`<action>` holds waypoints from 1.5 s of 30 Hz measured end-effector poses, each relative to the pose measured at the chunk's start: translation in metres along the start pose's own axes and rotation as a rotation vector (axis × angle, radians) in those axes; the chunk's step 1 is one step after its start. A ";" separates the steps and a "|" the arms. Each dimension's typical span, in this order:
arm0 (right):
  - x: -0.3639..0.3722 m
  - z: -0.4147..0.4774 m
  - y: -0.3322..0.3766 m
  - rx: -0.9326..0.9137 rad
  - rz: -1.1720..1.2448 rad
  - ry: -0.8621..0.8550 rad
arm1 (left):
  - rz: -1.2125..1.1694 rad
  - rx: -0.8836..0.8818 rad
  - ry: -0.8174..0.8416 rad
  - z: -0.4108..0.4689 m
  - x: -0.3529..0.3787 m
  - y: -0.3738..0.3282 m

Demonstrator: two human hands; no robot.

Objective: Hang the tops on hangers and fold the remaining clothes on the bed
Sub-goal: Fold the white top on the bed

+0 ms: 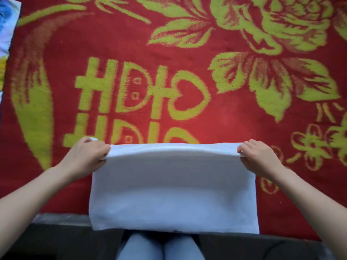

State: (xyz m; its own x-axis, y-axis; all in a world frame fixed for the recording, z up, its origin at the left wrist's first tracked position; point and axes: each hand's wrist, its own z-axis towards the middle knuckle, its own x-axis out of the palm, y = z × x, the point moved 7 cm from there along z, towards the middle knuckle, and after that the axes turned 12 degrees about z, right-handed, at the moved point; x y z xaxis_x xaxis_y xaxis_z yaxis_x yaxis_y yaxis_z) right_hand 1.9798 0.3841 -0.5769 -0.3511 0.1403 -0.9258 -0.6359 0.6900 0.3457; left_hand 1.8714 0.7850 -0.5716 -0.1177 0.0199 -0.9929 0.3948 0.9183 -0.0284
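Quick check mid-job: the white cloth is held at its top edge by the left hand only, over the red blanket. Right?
Not quite: both hands hold it. The left hand and the right hand each grip a top corner of the white cloth, over the red blanket. The head view shows it.

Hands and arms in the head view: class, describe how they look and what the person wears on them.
The left forearm and right forearm are bare right to the frame edge; no sleeves show. The left hand and right hand wear no gloves, and no ring, watch or bracelet is visible.
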 end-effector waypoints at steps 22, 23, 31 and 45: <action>0.086 -0.060 0.036 0.431 -0.087 0.330 | 0.222 -0.498 0.490 -0.086 0.071 -0.057; 0.085 -0.052 0.034 0.472 -0.068 0.323 | 0.181 -0.469 0.463 -0.073 0.072 -0.058; 0.091 -0.034 0.009 0.582 -0.109 0.399 | 0.216 -0.462 0.692 -0.045 0.102 -0.042; 0.014 -0.005 -0.009 0.482 -0.008 0.078 | -0.168 -0.502 0.448 -0.013 0.033 0.027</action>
State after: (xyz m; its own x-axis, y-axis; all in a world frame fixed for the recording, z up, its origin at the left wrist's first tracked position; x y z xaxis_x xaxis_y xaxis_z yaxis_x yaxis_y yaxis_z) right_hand 1.9772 0.3769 -0.5921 -0.4100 0.0930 -0.9073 -0.2546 0.9436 0.2118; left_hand 1.8667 0.8155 -0.6036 -0.5476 -0.0768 -0.8332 -0.1185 0.9929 -0.0137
